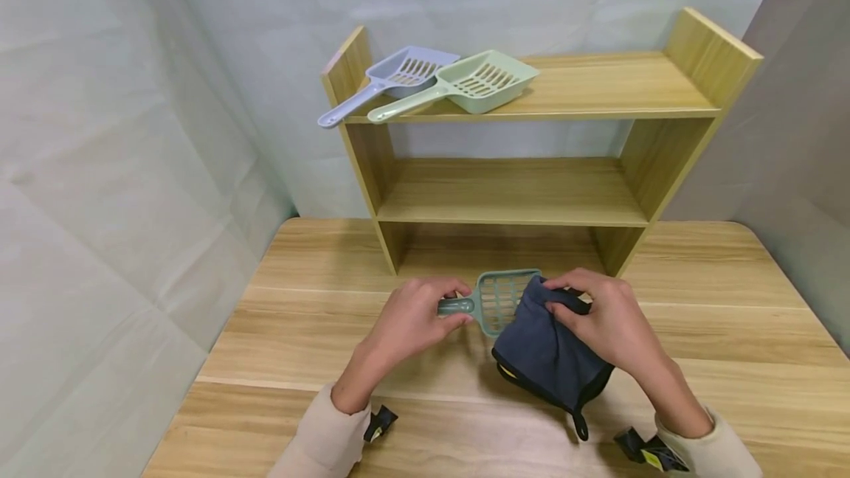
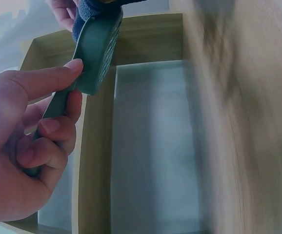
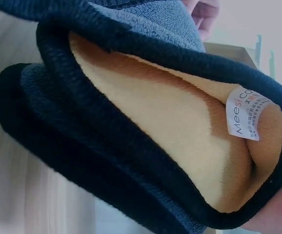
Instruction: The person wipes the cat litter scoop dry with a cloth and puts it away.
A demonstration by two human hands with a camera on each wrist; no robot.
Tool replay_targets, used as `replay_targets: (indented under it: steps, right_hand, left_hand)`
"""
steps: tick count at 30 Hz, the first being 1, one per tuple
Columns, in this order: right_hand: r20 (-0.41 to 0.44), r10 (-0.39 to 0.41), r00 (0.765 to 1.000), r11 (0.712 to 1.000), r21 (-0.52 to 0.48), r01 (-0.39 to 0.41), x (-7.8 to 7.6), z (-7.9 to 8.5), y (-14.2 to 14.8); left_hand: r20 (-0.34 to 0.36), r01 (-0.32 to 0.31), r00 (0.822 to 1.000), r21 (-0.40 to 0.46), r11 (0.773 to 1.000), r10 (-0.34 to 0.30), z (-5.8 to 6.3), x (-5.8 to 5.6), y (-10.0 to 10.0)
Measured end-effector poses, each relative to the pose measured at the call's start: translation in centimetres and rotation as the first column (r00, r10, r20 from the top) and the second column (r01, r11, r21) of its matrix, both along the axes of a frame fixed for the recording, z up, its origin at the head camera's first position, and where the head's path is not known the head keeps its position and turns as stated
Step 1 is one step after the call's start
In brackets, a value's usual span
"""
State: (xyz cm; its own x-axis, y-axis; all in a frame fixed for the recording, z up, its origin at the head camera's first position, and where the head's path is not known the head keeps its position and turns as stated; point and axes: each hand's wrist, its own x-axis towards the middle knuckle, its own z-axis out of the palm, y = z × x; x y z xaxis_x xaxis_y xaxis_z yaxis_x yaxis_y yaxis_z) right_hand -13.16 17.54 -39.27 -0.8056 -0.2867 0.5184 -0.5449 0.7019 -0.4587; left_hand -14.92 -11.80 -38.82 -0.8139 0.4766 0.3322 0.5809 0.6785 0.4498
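Observation:
My left hand (image 1: 418, 316) grips the handle of a dark green slotted litter scoop (image 1: 499, 299) just above the table. In the left wrist view the fingers (image 2: 55, 129) curl round the handle, thumb along its neck. My right hand (image 1: 607, 316) pinches a dark blue cloth (image 1: 551, 345) against the right side of the scoop's head, covering part of it. The cloth has black edging and a hanging loop (image 1: 581, 425). In the right wrist view its folds show a yellow inner side (image 3: 165, 131) with a white label (image 3: 248, 113).
A wooden shelf unit (image 1: 511, 214) stands at the back of the wooden table (image 1: 265, 382). On its top board lie a lilac litter scoop (image 1: 378, 87) and a pale green litter scoop (image 1: 458, 87), handles jutting past the front edge at left. Pale fabric (image 1: 119, 168) hangs around the table.

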Motion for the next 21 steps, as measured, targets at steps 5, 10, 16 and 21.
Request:
replay_targets:
  steps: [5, 10, 16, 21]
  right_hand:
    - [-0.001, 0.008, 1.000, 1.000, -0.007, -0.008, -0.1, -0.2, -0.1]
    - [0.040, 0.022, 0.999, 1.000, -0.005, -0.022, -0.2, -0.5, -0.4]
    - [0.096, 0.044, 0.994, 0.999, 0.002, -0.044, 0.0, -0.9, -1.1]
    - [0.138, 0.063, 0.988, 0.998, -0.001, -0.064, 0.3, -1.3, -2.0]
  left_hand:
    - [-0.023, 0.011, 1.000, 0.013, 1.000, -0.011, -0.1, -0.1, 0.0]
    - [-0.039, 0.034, 0.999, 0.021, 0.999, -0.033, -0.3, -0.1, 0.1]
    - [-0.056, 0.056, 0.997, 0.003, 0.998, -0.055, -0.4, 0.1, 0.6]
    - [-0.032, 0.070, 0.997, -0.023, 0.997, -0.071, -0.6, 0.4, 1.1]
